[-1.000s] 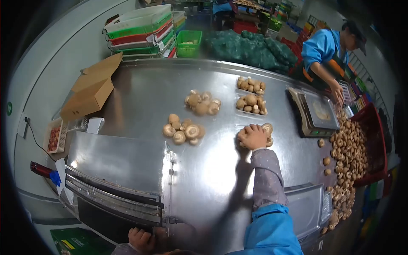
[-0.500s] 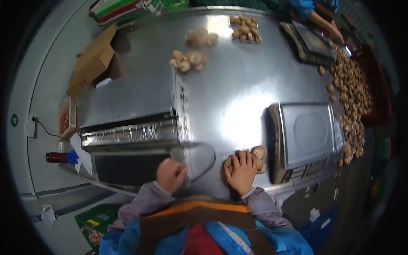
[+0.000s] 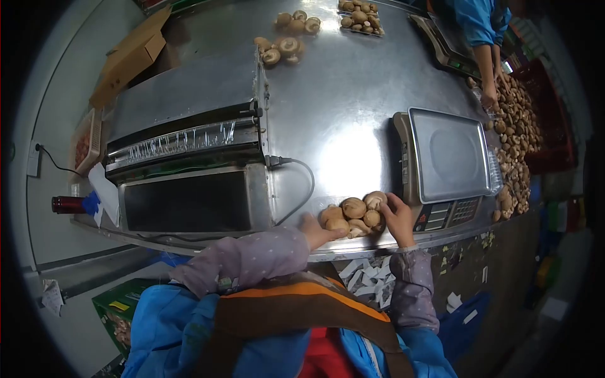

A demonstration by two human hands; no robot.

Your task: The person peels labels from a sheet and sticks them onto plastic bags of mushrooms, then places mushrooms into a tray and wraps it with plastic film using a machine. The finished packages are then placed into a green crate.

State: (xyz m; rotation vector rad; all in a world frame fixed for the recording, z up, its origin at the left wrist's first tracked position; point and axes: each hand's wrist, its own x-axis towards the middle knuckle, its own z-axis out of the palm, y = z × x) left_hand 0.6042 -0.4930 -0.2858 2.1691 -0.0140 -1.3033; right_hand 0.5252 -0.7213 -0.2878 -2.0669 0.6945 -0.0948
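Observation:
A small cluster of mushrooms (image 3: 354, 208) lies on the metal table near its front edge. At the cluster's left side is my left hand (image 3: 320, 232), its fingers stretched toward the mushrooms and its thumb along the lower edge. On the right side, my right hand (image 3: 398, 219) touches the outermost mushroom, thumb and fingers apart and curved around it. Just right of that hand stands a scale (image 3: 450, 154) with a bare metal plate. Left of my hands is a film wrapping machine (image 3: 186, 198) with a black plate.
A co-worker's hands (image 3: 491, 94) reach into a mushroom pile (image 3: 517, 138) at the right, beside a second scale (image 3: 444, 47). Farther back are a packed tray (image 3: 360, 17) and loose mushrooms (image 3: 287, 49). A cable (image 3: 309, 189) curves beside the wrapping machine; a cardboard box (image 3: 132, 60) stands back left.
My left hand has moved right to the mushrooms. My right hand has shifted from on top of them to their right side, uncovering them. The co-worker's hands have moved down toward the pile.

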